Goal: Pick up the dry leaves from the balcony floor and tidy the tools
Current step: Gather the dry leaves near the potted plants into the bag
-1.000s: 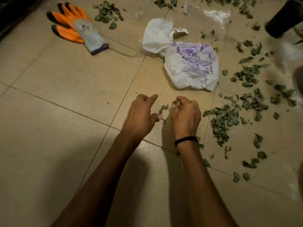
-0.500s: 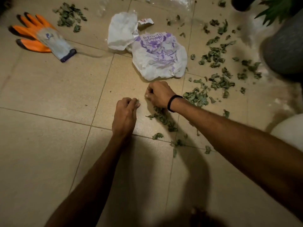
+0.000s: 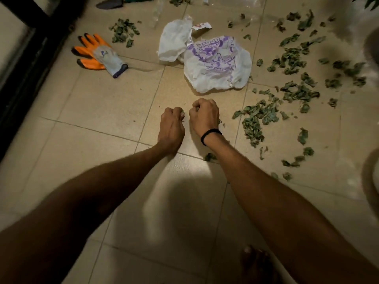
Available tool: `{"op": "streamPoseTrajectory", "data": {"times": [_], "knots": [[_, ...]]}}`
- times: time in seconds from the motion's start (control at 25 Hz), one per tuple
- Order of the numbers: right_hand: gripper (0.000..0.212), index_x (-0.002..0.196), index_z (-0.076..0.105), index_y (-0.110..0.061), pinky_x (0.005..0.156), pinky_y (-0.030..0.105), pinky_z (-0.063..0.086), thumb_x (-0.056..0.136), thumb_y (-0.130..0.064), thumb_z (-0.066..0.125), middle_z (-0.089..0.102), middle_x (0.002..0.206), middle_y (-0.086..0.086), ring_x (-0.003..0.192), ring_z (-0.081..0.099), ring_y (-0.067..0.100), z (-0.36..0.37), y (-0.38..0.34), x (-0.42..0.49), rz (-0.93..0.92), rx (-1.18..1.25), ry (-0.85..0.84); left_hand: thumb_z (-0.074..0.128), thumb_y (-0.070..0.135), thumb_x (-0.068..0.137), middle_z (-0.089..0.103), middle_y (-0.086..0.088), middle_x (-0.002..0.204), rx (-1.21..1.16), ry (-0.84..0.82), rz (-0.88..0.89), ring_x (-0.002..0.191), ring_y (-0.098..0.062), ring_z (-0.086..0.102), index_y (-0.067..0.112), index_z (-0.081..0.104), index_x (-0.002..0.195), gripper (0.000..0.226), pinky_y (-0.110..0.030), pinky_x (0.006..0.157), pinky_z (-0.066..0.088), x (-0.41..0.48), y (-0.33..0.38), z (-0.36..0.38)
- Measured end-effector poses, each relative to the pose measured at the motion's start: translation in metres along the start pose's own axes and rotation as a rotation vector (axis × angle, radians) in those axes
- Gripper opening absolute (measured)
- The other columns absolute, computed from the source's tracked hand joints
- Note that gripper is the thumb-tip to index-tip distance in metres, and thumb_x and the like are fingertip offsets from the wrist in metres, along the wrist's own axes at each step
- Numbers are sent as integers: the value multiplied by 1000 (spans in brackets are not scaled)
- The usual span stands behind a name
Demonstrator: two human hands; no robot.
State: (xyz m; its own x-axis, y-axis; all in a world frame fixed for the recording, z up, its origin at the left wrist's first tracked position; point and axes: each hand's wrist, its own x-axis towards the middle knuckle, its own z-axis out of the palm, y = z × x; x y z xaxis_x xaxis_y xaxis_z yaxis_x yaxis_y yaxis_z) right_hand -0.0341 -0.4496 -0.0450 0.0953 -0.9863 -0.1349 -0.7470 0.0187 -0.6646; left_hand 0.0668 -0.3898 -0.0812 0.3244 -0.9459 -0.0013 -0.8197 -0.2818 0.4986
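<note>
Leaves (image 3: 258, 115) everywhere, thickest to the right of the bag (image 3: 217, 64) and just below it on that side, with 1 small heap (image 3: 124, 31) up to its left. Both hands sit fisted on the tiled floor (image 3: 102, 103) directly below the bag, nearly touching. The left hand (image 3: 172, 125) is curled tight with green scraps poking out at the fingertips; the right hand (image 3: 204, 115), black band (image 3: 211, 133) on the wrist, is balled too, contents hidden, can't tell. A glove (image 3: 98, 53) lies left of the bag, a trowel (image 3: 114, 3) beyond it.
</note>
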Motion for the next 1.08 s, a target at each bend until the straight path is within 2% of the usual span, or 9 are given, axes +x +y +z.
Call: {"op": "streamPoseTrajectory", "data": {"times": [0.12, 0.28, 0.44, 0.52, 0.64, 0.72, 0.88, 0.96, 1.08], "knots": [[10, 89, 75, -10, 73, 22, 46, 86, -13, 65, 73, 94, 6, 90, 65, 20, -25, 12, -3, 49, 40, 8, 39, 9, 95, 52, -10, 99, -102, -4, -146, 85, -21, 47, 10, 56, 103, 19, -32, 69, 35, 14, 15, -3], [10, 76, 75, -10, 57, 9, 45, 85, -16, 74, 72, 80, 0, 75, 64, 9, -64, 44, -1, 123, -5, -32, 44, 17, 91, 66, -8, 97, -466, 40, -454, 85, -22, 56, 4, 67, 103, 29, -30, 71, 38, 20, 42, 2], [19, 91, 75, -8, 85, 27, 54, 87, -1, 58, 73, 101, 8, 98, 66, 22, -66, 53, -19, 155, -94, -26, 44, 30, 93, 61, -7, 77, -749, -19, -730, 70, -22, 52, 7, 65, 82, 33, -34, 61, 38, -5, 54, -3], [20, 95, 75, -7, 85, 27, 52, 89, -1, 57, 72, 104, 11, 100, 65, 25, -62, 51, -24, 133, -111, -26, 42, 37, 99, 53, -3, 68, -662, 2, -655, 63, -20, 47, 11, 59, 72, 41, -32, 59, 34, -16, 49, -11], [19, 101, 73, -7, 85, 29, 51, 89, -20, 69, 70, 105, 12, 101, 64, 26, -53, 49, -27, 90, -126, -23, 33, 41, 107, 64, -11, 76, -472, -4, -403, 68, -23, 57, 3, 65, 83, 55, -33, 64, 42, -25, 25, -3], [36, 110, 71, -8, 89, 30, 48, 83, -32, 76, 67, 110, 13, 106, 60, 27, -47, 51, -26, 65, -147, -84, 36, 27, 106, 67, -9, 91, -371, -42, -243, 82, -25, 62, 7, 62, 103, 33, -35, 72, 48, -33, 15, 6], [8, 88, 75, -10, 76, 24, 50, 84, -12, 68, 71, 93, 7, 90, 65, 20, -48, 53, -21, 65, -128, -65, 43, 8, 101, 64, -5, 99, -357, -26, -47, 89, -20, 62, 8, 53, 116, 18, -35, 74, 50, -49, 18, 8], [10, 78, 73, -8, 64, 23, 51, 81, -10, 64, 71, 78, 4, 74, 64, 14, -56, 50, -20, 147, 7, -7, 39, 23, 105, 65, -5, 102, -374, -31, 27, 91, -16, 59, 11, 52, 118, 21, -38, 77, 52, -46, 22, 8], [5, 71, 69, -19, 71, 30, 58, 76, -18, 65, 71, 76, -4, 76, 68, 17, -67, 52, -13, 269, 194, 52, 37, 56, 102, 59, -5, 111, -242, -126, 162, 100, -19, 52, 14, 48, 129, 51, -37, 83, 45, -41, 30, 9]]}}
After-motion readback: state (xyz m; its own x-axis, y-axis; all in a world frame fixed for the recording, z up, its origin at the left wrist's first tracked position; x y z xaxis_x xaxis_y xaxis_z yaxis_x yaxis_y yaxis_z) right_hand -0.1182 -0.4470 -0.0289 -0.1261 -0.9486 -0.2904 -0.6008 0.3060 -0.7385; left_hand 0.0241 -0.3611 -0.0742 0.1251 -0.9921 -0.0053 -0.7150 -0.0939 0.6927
